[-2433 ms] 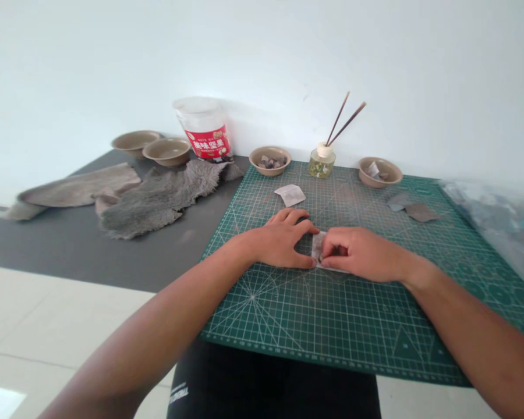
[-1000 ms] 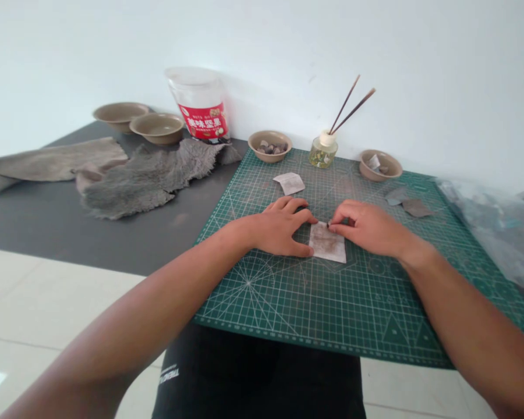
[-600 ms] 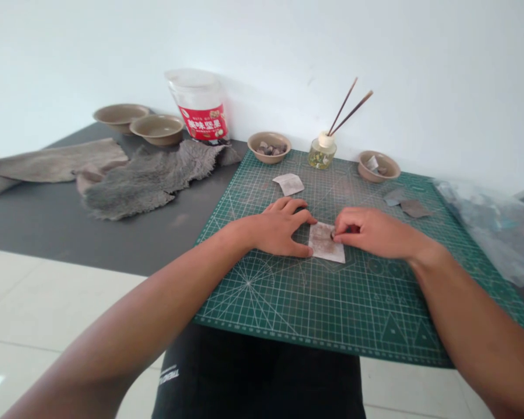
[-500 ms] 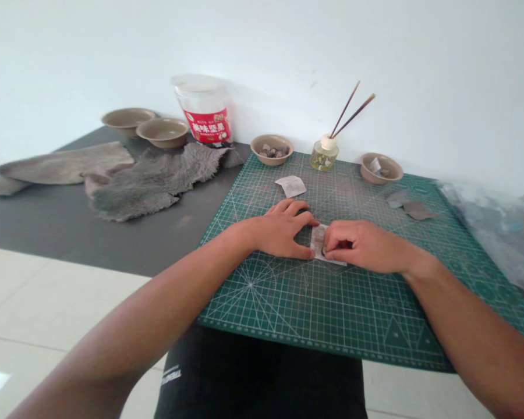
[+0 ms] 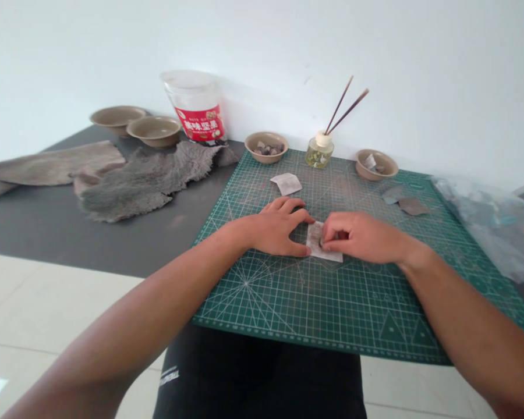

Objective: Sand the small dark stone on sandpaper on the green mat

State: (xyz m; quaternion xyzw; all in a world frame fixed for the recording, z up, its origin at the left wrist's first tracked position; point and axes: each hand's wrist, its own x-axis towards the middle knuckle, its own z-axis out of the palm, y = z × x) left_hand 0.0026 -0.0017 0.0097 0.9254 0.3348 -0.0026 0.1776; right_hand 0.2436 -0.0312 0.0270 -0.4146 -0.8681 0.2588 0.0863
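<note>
A small pale patch (image 5: pixel 314 235) with a brownish middle lies on the green cutting mat (image 5: pixel 283 297), between my hands. My left hand (image 5: pixel 282 228) rests on the mat with its fingers spread, thumb and forefinger tips at the patch's left edge. Over the patch's right part, my right hand (image 5: pixel 353 235) is closed in a pinch; a small dark bit shows at its fingertips, too small to name. Behind my left hand lies another pale piece (image 5: pixel 287 184), slightly curled.
Behind stand a bowl of small pieces (image 5: pixel 267 148), a reed bottle (image 5: pixel 319 150) and another bowl (image 5: pixel 376 165). Scraps (image 5: pixel 413 206) and a plastic bag (image 5: pixel 484 221) lie right. Left are furry grey hides (image 5: pixel 144 180), two bowls (image 5: pixel 155 131) and a tub (image 5: pixel 198 110).
The whole view has shifted slightly. My right hand has moved up a little over the patch, showing more of its brownish middle. My left hand keeps its place at the patch's edge.
</note>
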